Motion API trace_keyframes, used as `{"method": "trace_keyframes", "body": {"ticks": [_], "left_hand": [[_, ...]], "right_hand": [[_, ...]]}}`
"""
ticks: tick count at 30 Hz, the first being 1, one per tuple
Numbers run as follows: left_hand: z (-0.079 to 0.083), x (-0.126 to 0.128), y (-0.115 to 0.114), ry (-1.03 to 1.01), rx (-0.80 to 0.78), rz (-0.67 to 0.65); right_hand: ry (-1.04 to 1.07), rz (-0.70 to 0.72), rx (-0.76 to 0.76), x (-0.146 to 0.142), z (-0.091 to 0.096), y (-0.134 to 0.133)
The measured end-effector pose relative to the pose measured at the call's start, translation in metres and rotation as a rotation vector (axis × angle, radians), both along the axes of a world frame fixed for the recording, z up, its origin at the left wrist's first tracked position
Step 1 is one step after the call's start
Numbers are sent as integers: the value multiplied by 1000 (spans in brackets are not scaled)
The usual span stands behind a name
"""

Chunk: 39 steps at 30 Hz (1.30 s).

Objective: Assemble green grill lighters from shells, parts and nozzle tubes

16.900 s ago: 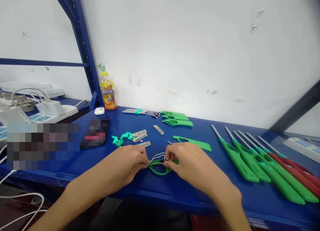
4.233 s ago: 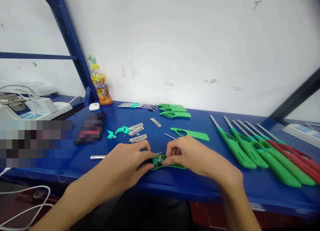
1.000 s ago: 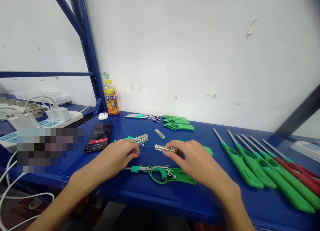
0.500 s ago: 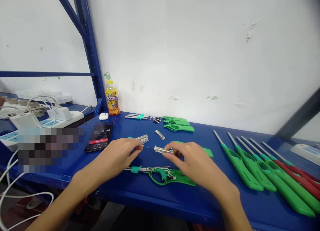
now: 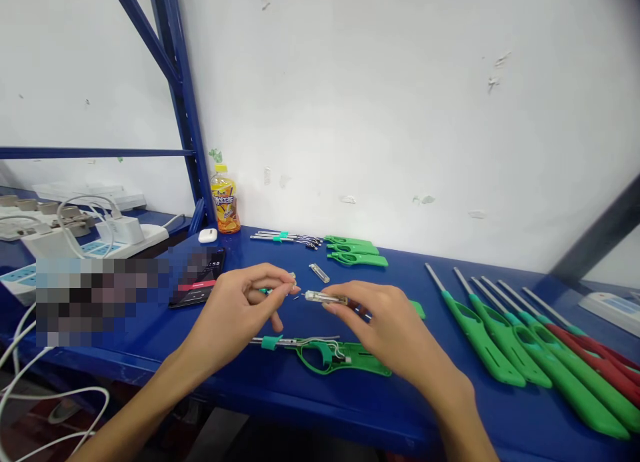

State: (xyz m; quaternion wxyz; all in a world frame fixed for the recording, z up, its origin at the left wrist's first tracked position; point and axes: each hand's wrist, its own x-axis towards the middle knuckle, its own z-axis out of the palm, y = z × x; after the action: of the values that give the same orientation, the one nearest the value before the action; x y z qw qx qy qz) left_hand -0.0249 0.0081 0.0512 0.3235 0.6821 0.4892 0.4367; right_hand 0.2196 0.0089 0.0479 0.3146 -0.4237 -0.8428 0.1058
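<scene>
My right hand (image 5: 387, 312) grips a small clear lighter fuel tank (image 5: 319, 297) between thumb and fingers, its valve end pointing left. My left hand (image 5: 240, 302) is pinched just left of that valve end; whatever its fingertips hold is too small to make out. Below both hands lies an opened green lighter shell (image 5: 367, 359) with a metal tube, wires and a trigger in it. Another clear tank (image 5: 319, 273) rests on the table behind. More clear tanks are mostly hidden behind my left fingers. A green part (image 5: 418, 309) shows past my right hand.
Several long-necked lighters (image 5: 487, 345), green and red, lie at the right. At the back are green shell halves (image 5: 357, 259) and metal tubes with wires (image 5: 285, 237). A phone (image 5: 203, 282), white earbud case (image 5: 207, 235), drink bottle (image 5: 226, 202) and power strip (image 5: 145, 239) stand left.
My left hand has moved right and come up to the valve end of the tank, now covering the tanks behind it. My right hand keeps its hold, almost unmoved.
</scene>
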Motion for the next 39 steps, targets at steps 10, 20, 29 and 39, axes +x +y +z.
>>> {"method": "trace_keyframes", "body": {"ticks": [10,20,29,39], "left_hand": [[3,5,-3,-109,-146,-99],[-1,5,-3,-286,-267,-154],[-4,6,-2,-274,-273,-223],[-2,10,-4,-94,-232,-224]], "right_hand": [[-2,-31,80,0,-2,1],[-8,-22,73,0,0,0],[-24,-33,94,0,-3,3],[-48,-30,134,1,-4,3]]}}
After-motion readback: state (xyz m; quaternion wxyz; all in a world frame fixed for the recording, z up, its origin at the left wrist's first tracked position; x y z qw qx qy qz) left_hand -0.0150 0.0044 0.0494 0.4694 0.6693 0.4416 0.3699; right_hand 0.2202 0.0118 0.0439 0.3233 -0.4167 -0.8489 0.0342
